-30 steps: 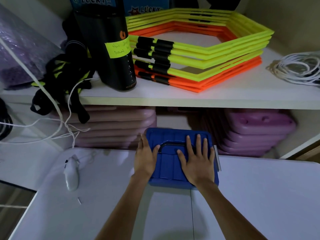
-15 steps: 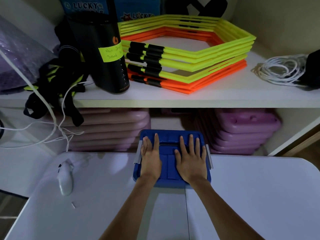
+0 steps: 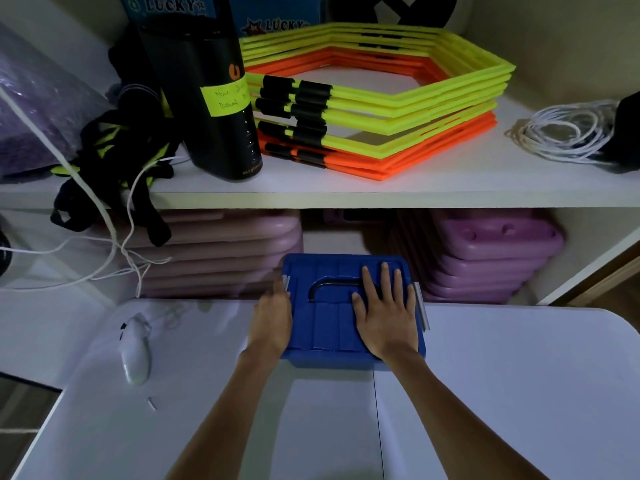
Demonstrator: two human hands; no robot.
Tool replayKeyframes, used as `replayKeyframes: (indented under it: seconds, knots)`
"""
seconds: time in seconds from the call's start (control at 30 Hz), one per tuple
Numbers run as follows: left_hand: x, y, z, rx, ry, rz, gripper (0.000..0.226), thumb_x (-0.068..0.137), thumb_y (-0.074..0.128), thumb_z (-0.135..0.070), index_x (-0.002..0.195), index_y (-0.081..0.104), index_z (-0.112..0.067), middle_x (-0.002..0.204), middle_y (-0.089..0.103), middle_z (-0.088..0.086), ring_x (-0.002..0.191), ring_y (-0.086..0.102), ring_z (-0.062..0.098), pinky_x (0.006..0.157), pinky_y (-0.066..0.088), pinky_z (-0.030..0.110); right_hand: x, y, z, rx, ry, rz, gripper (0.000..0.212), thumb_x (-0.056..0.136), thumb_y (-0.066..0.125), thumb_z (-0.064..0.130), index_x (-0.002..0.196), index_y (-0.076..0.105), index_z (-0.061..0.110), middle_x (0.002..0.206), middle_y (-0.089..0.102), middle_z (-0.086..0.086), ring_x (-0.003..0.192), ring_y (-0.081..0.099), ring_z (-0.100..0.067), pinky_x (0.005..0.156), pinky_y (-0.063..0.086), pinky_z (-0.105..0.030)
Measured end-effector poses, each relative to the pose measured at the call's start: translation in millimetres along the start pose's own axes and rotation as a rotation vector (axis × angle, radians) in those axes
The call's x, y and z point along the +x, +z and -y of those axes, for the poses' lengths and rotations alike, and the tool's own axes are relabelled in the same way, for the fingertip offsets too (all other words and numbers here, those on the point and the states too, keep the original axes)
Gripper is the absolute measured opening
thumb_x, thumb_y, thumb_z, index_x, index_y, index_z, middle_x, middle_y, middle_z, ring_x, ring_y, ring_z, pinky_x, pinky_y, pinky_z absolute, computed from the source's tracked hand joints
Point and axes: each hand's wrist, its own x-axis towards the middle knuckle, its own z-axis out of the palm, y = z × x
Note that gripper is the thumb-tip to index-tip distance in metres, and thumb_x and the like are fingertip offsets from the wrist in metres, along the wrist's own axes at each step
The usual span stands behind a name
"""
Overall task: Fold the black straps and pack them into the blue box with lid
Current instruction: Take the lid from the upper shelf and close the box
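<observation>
The blue box (image 3: 329,327) stands at the far edge of the white table (image 3: 519,393) with its lid on. A black handle (image 3: 322,284) lies in the lid's recess. My right hand (image 3: 384,317) rests flat on the right half of the lid, fingers spread. My left hand (image 3: 272,323) is at the box's left edge, fingers curled over the grey side latch (image 3: 286,282). The right latch (image 3: 420,306) sticks out beside my right hand. What is inside the box is hidden. A tangle of black and yellow straps (image 3: 114,188) hangs off the shelf at the left.
The shelf (image 3: 346,192) above the box carries stacked yellow and orange hexagon rings (image 3: 381,109), a black cylinder (image 3: 207,98) and a coil of white cord (image 3: 568,133). Purple plastic steps (image 3: 485,258) are stacked below it. A white mouse (image 3: 135,348) lies on the table's left.
My left hand slid off the lid's top to the box's left edge and latch. The right hand stayed flat on the lid. The camera view shifted a little.
</observation>
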Motion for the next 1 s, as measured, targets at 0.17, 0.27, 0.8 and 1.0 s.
replayKeyframes:
  seconds: [0.17,0.27,0.8,1.0]
  knots:
    - [7.9,-2.6,26.6,-0.446,-0.265,0.108,0.029,0.099,0.031,-0.013,0.090,0.056,-0.001,0.082,0.062,0.017,0.076,0.058,0.035,0.069,0.050,0.042,0.4,1.5,2.1,-0.018,0.006,-0.009,0.072,0.089,-0.010,0.057,0.155,-0.006,0.030,0.165,-0.009,-0.008,0.151,-0.012,-0.030,0.121,-0.008,-0.048]
    - [10.1,-4.6,17.7,-0.765,-0.395,0.162,0.031,0.100,0.032,-0.012,0.093,0.060,0.000,0.084,0.062,0.014,0.076,0.057,0.027,0.072,0.051,0.042,-0.8,3.4,2.9,-0.029,0.036,-0.009,0.072,0.089,-0.012,0.058,0.155,-0.007,0.030,0.165,-0.009,-0.009,0.151,-0.012,-0.030,0.121,-0.007,-0.049]
    - [11.3,-15.2,7.5,-0.667,-0.382,0.018,0.028,0.092,0.042,0.001,0.112,0.057,-0.011,0.105,0.061,0.004,0.087,0.060,0.016,0.072,0.053,0.033,0.5,6.5,1.2,-0.070,0.018,-0.012,0.068,0.092,-0.008,0.056,0.155,-0.008,0.031,0.165,-0.008,-0.009,0.151,-0.011,-0.031,0.122,-0.004,-0.051]
    - [13.1,-16.2,4.2,-0.516,-0.368,0.022,0.026,0.088,0.049,0.002,0.110,0.061,-0.007,0.098,0.066,0.006,0.081,0.062,0.018,0.070,0.052,0.029,-1.2,7.2,2.4,-0.071,0.001,-0.016,0.067,0.093,-0.006,0.055,0.155,-0.006,0.031,0.165,-0.005,-0.009,0.151,-0.008,-0.032,0.122,-0.003,-0.050]
